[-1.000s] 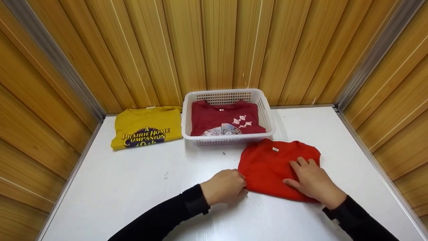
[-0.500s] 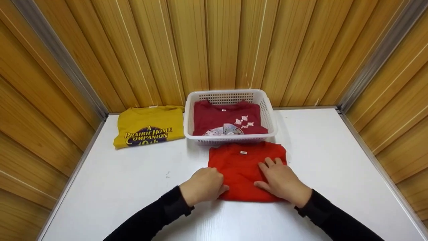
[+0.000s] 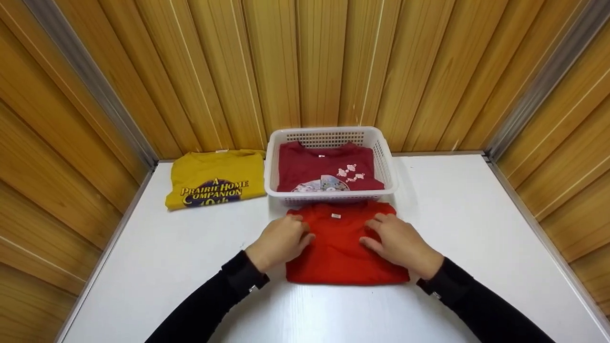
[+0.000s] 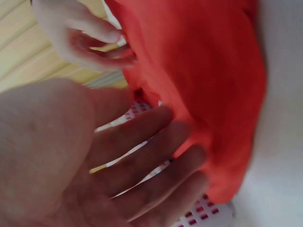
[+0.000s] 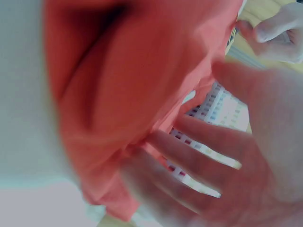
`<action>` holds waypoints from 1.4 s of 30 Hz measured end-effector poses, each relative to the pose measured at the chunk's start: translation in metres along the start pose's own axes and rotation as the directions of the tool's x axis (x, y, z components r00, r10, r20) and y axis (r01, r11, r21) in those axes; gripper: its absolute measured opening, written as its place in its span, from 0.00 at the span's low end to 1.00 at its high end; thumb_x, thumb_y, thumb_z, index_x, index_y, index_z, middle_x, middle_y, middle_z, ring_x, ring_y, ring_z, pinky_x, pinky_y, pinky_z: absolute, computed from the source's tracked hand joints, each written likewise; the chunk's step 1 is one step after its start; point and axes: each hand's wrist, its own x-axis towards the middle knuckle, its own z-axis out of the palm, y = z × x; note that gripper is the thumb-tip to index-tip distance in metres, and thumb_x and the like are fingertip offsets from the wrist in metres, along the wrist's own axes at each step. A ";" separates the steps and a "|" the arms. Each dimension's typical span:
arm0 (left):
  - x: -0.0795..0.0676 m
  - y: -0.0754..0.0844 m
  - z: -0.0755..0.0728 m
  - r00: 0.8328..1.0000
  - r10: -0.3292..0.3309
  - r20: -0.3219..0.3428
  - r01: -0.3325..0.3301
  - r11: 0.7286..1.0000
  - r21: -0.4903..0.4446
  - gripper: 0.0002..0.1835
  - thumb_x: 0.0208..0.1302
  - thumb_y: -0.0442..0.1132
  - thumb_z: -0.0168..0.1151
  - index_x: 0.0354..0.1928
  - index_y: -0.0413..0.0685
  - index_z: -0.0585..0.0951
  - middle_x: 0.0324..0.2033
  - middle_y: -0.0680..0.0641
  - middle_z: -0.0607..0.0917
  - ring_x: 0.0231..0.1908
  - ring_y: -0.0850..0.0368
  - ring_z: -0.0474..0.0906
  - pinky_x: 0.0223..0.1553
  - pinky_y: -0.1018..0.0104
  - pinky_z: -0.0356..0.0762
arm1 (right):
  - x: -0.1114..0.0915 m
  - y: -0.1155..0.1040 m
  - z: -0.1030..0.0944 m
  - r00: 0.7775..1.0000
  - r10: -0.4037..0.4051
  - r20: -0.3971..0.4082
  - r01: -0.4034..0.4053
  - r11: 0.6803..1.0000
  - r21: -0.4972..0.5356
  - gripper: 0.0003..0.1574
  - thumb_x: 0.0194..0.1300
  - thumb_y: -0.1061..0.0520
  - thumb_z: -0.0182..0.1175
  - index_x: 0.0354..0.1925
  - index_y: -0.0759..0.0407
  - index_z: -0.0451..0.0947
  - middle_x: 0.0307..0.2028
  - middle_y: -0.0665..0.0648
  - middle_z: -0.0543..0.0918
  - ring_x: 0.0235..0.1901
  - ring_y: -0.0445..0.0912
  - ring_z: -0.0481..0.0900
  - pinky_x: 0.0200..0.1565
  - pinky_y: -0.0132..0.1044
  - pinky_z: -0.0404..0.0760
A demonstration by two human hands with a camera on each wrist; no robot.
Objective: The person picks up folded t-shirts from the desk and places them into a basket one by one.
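A folded red shirt point(image 3: 339, 259) lies on the white table, its collar and small white tag toward the basket. My left hand point(image 3: 281, 239) touches the shirt's left side; in the left wrist view its fingers point(image 4: 156, 156) are spread and nearly straight against the cloth. On the other side my right hand point(image 3: 399, 242) rests on the shirt with its fingers point(image 5: 189, 153) extended, spread and slightly bent. Neither hand pinches the fabric as far as the wrist views show. Just behind the shirt stands a white plastic basket point(image 3: 331, 194) holding a folded maroon shirt point(image 3: 310, 166).
To the basket's left lies a folded yellow shirt point(image 3: 217, 176) with printed lettering. Wood-patterned panels point(image 3: 319, 62) wall in the back and both sides. The white table point(image 3: 457, 209) extends to the right of the basket.
The red shirt has slid left and straightened in front of the basket. Both hands moved left with it; the left hand then shifted up along the shirt's side and its fingers loosened.
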 end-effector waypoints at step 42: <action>0.038 -0.039 0.030 1.000 0.023 -0.003 -0.023 0.994 0.108 0.21 0.67 0.40 0.58 0.61 0.46 0.76 0.48 0.45 0.86 0.49 0.47 0.83 0.55 0.53 0.79 | 0.035 0.059 0.015 0.999 0.025 -0.041 -0.016 0.979 0.204 0.28 0.64 0.56 0.65 0.59 0.67 0.77 0.56 0.68 0.80 0.54 0.62 0.78 0.60 0.57 0.75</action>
